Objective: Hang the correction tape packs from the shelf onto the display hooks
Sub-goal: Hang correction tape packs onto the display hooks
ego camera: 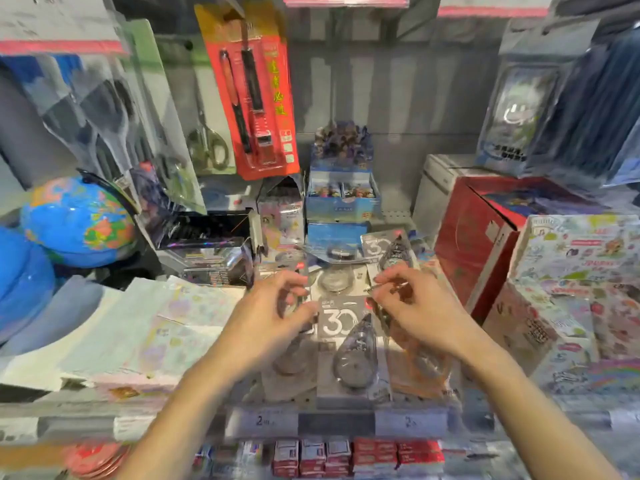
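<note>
1. The correction tape packs (346, 344) lie flat in a loose heap on the shelf (311, 403), at the middle of the view, between the two hands. The clearest pack shows a grey card printed "30" and a clear teardrop blister below it.
2. More packs lie under and beside it: one to the left under the left hand, an orange-tinted one (415, 362) to the right under the right wrist, and another "30" pack (388, 251) further back, tilted.
3. The left hand (273, 313) hovers over the heap's left side, fingers curled and slightly spread, tips touching the pack edges; whether it truly grips one cannot be told through the blur.
4. The right hand (405, 303) has thumb and forefinger pinched together on a small thin thing at the top edge of a pack; what it is stays unclear.
5. Behind the heap stands a blue display box (343, 199) holding small packets with cartoon figures.
6. A red carton (478, 244) sits to the right, with sticker-covered boxes (575, 271) in front of it.
7. A globe (78, 220) stands at left, beside pale paper packs (145, 327).
8. A red pen card (252, 95) and scissors (207, 140) hang above on the back wall.
9. Price labels (263, 420) on the shelf front are blurred; only a "2" reads.
</note>
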### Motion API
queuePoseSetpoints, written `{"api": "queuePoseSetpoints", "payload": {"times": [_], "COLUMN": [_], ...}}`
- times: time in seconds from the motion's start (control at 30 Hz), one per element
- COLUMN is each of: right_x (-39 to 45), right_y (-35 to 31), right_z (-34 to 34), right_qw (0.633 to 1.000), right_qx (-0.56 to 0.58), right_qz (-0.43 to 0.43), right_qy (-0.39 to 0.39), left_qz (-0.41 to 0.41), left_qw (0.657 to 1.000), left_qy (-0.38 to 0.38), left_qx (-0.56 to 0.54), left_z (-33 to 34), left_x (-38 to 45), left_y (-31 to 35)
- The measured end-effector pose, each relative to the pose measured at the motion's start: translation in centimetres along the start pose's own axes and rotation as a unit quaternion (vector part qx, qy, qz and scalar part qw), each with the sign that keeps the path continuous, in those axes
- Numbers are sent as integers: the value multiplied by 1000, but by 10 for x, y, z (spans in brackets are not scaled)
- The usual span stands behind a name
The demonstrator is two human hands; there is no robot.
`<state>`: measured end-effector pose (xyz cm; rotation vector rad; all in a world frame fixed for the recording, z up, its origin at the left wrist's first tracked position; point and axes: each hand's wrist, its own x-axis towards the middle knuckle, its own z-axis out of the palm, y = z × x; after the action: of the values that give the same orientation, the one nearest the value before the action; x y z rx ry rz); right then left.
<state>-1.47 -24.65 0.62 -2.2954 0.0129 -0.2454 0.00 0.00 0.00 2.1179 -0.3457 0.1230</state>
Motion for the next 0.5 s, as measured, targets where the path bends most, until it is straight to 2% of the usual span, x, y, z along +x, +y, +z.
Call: {"api": "queuePoseSetpoints", "payload": {"times": [0.1,0.2,0.37,0.5], "right_x": [11,15,22,22], "right_y": [2,8,17,16], "right_z": [2,6,8,6], "right_qw": [988,989,991,972], "right_qx": [-121,-92,53,194], "right_qz": [-12,0,30,74], "right_qy": [-91,-115,-122,-111], "left_qz": [52,70,74,65], "left_qw": [980,960,957,979], "left_qy": [-20,-45,-63,-46], "left_qx": [190,266,275,186], "left_z": [10,17,20,20], "left_x": [10,16,22,22], "left_y": [2,6,4,3]}}
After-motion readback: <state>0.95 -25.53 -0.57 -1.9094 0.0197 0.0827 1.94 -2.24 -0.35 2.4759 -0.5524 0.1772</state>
